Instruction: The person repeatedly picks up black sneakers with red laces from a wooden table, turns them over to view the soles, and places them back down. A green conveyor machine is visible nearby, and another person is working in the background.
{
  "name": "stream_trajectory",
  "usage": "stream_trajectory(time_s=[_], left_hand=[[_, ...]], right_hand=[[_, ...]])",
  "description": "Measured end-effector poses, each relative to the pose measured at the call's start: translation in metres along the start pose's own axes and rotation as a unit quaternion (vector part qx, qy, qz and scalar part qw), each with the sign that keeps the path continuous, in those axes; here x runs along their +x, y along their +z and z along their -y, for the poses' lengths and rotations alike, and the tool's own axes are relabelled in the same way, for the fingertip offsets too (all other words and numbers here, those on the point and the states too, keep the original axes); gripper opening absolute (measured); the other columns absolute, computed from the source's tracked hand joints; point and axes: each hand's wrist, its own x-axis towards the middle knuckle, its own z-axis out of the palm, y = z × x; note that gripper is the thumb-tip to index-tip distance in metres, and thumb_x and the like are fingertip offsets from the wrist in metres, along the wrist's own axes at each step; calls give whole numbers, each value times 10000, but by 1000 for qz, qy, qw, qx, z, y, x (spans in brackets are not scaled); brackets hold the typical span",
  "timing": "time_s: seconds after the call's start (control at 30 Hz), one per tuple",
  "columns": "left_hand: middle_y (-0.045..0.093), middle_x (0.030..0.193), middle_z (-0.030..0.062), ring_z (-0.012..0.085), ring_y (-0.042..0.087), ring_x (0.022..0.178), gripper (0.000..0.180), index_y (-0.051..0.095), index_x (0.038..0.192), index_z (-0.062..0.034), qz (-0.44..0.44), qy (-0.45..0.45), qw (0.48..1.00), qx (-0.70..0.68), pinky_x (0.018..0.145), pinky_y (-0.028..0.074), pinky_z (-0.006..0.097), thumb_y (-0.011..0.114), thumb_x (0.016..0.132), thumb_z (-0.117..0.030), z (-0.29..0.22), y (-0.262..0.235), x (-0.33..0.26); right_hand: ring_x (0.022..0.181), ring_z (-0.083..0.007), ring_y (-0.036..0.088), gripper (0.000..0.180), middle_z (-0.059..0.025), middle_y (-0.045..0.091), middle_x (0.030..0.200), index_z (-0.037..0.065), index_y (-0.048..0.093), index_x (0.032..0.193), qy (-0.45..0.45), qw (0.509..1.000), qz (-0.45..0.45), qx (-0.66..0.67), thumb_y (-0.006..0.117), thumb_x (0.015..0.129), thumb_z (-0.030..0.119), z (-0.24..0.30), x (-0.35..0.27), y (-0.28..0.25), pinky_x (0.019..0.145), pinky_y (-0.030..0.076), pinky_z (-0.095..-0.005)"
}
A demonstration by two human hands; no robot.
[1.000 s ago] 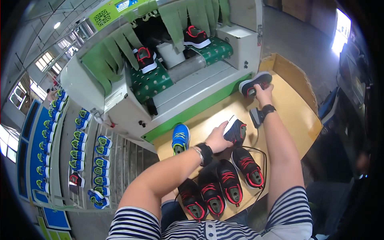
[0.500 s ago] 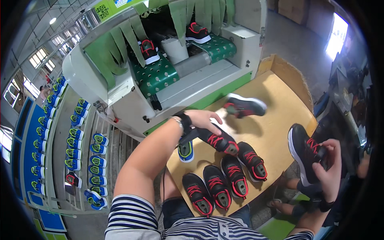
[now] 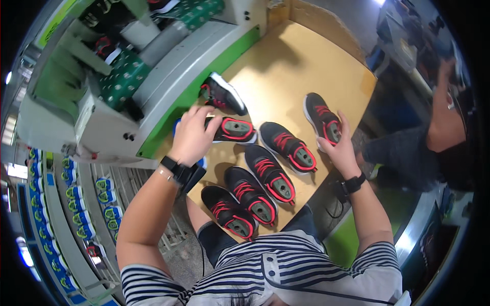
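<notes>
Left hand: placed over the toe end of a black shoe with a red-edged collar and grey-green insert (image 3: pixel 236 128); the left hand (image 3: pixel 193 133) has its thumb along the upper. Whether the fingers are closed on it cannot be told, as the toe is hidden.
Right hand: right hand (image 3: pixel 341 145) grasping the heel of a black shoe with red laces and a pale sole (image 3: pixel 321 116), thumb on one side, fingers on the other.
Right-hand shoe position: over the right part of the tan tabletop (image 3: pixel 286 56), toe directed away from the wearer.
Shoe row: four black shoes with red laces and red collars (image 3: pixel 269 173), side by side on the near part of the tabletop, heels toward the wearer.
Tipped shoe: a black shoe with a white sole (image 3: pixel 224 95), lying on its side just beyond the left-hand shoe.
Blue shoe: a blue shoe (image 3: pixel 176 126), mostly hidden behind the left hand.
Machine: a white housing with a green stripe (image 3: pixel 176 61), bordering the tabletop; a green belt with pale dots (image 3: pixel 125 76) inside its opening.
Rack: blue shoes with lime-green collars (image 3: pixel 79 206), in lines at the left.
</notes>
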Motion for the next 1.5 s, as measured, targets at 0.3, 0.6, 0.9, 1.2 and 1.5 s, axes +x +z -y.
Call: stream_trajectory(time_s=[0.3, 0.6, 0.9, 1.2, 1.5], left_hand=[[628, 1268, 137, 285, 601, 1254, 657, 526, 1378, -43, 160, 84, 978, -100, 1052, 484, 370, 771, 781, 77, 11, 23, 5], [529, 1473, 187, 357, 508, 1356, 582, 577, 1349, -48, -62, -84, 976, -190, 1150, 397, 404, 545, 784, 90, 45, 11, 77], [698, 1230, 90, 321, 601, 1278, 558, 633, 1275, -144, 94, 117, 985, 84, 1181, 300, 580, 852, 765, -197, 2, 11, 113], [695, 1133, 74, 192, 695, 962, 382, 605, 1211, -64, 95, -125, 792, -590, 882, 539, 361, 607, 1044, -408, -47, -9, 88], [667, 1172, 74, 172, 682, 1002, 487, 471, 1427, -34, 154, -10, 772, -616, 919, 541, 311, 629, 1050, -300, -144, -9, -26]], right_hand=[[1299, -231, 565, 814, -157, 558, 1380, 58, 334, 1510, 36, 986, 42, 157, 790, 836, 105, -7, -2, -6, 1097, 444, -348], [1335, -236, 532, 806, -155, 536, 1424, 43, 360, 1517, 23, 982, 40, 181, 795, 841, 98, -2, -21, 6, 1142, 414, -369], [1313, -234, 550, 792, -155, 551, 1399, 51, 362, 1521, 16, 983, 25, 181, 788, 857, 118, -6, -23, 8, 1127, 427, -369], [1455, -240, 427, 892, -137, 429, 1589, 65, 324, 1590, 15, 976, 182, 117, 810, 889, 324, 5, -2, -40, 1217, 298, -387], [1272, -267, 565, 776, -160, 545, 1372, 49, 404, 1463, -74, 963, -62, 252, 810, 802, 59, 121, -26, -40, 1071, 467, -382]])
